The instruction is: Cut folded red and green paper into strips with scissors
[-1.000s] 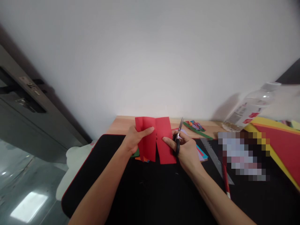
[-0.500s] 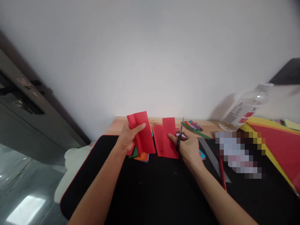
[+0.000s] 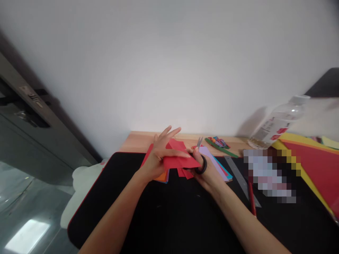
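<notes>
Folded red paper (image 3: 177, 161) lies between my two hands, above the black mat (image 3: 169, 215). My left hand (image 3: 155, 160) pinches it from the left, thumb laid across it and other fingers stretched upward. At its right end, my right hand (image 3: 210, 171) keeps hold of black-handled scissors (image 3: 203, 164), blades pointing up and away, while its fingers meet the paper. More red pieces show just below the hands. Partly under my left hand is a stack with an orange sheet (image 3: 161, 175). Beside my right hand lie lilac sheets (image 3: 212, 160).
A steel ruler (image 3: 239, 178) and a red pen (image 3: 252, 197) lie right of my right arm. Behind them are a green strip (image 3: 221, 148) and colourful scraps (image 3: 219, 141). A clear bottle (image 3: 280, 120) stands by the wall, near large red and yellow sheets (image 3: 312, 162).
My hands have come together, joining the red pieces held apart before. The left fingers have spread upward, the scissors have turned in my right hand, and the lilac sheets are uncovered.
</notes>
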The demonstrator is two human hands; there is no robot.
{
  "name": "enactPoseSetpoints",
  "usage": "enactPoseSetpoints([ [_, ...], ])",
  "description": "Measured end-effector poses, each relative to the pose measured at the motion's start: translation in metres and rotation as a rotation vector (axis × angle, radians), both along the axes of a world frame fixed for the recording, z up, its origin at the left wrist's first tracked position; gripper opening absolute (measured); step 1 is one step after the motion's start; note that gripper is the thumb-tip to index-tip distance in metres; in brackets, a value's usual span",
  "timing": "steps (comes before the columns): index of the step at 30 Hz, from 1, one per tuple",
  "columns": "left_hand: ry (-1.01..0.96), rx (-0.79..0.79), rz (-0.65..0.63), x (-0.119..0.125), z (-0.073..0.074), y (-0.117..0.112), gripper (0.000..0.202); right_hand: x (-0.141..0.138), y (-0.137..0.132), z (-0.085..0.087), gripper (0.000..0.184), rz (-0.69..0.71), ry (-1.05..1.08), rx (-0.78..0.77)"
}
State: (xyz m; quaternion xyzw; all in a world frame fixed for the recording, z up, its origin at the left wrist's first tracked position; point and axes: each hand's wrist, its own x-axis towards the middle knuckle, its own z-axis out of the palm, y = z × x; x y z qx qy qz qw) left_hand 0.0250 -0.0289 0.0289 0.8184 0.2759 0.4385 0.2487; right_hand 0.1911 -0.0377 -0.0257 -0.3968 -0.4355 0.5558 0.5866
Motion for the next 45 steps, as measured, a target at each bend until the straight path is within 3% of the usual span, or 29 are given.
enactPoseSetpoints([
  [2,0.078,0.016,0.010,0.001,-0.005,0.002,0.021,-0.003,-0.002,0.005,0.041,0.096,0.147,-0.131],
  [4,0.033,-0.009,0.065,0.004,-0.011,0.006,0.026,-0.003,-0.002,0.006,0.040,0.105,0.221,-0.176],
  [6,-0.159,-0.110,0.178,0.006,-0.017,0.011,0.037,-0.002,-0.001,0.004,0.040,0.054,0.232,-0.146],
  [9,-0.528,-0.430,0.260,0.005,-0.022,0.019,0.043,-0.003,0.000,-0.002,0.041,-0.039,0.145,-0.072],
  [13,-0.648,-0.891,-0.048,0.000,-0.020,0.024,0.039,-0.004,-0.001,-0.005,0.043,-0.129,-0.047,-0.028],
  [16,-0.595,-0.995,-0.181,0.001,-0.015,0.018,0.038,-0.004,0.000,-0.006,0.044,-0.157,-0.112,0.008],
  [20,-0.500,-1.035,-0.060,0.009,-0.017,0.010,0.039,-0.003,0.000,-0.010,0.047,-0.181,-0.217,0.060],
  [25,-0.570,-0.924,0.020,0.009,-0.029,0.016,0.042,-0.004,-0.001,-0.006,0.050,-0.214,-0.270,0.080],
  [27,-0.662,-0.868,0.068,0.005,-0.031,0.021,0.043,-0.005,-0.003,-0.002,0.049,-0.139,-0.268,0.064],
  [31,-0.838,-0.742,0.177,-0.004,-0.025,0.028,0.040,-0.006,-0.009,0.004,0.047,0.189,-0.269,0.018],
  [35,-0.954,-0.709,0.216,-0.010,-0.018,0.031,0.039,-0.010,-0.016,0.002,0.040,0.428,-0.273,0.004],
  [39,-0.963,-0.737,0.214,-0.010,-0.015,0.029,0.038,-0.011,-0.020,0.000,0.039,0.526,-0.259,-0.015],
  [45,-0.792,-0.767,0.148,-0.001,-0.012,0.020,0.024,-0.014,-0.022,0.001,0.041,0.544,-0.269,-0.041],
])
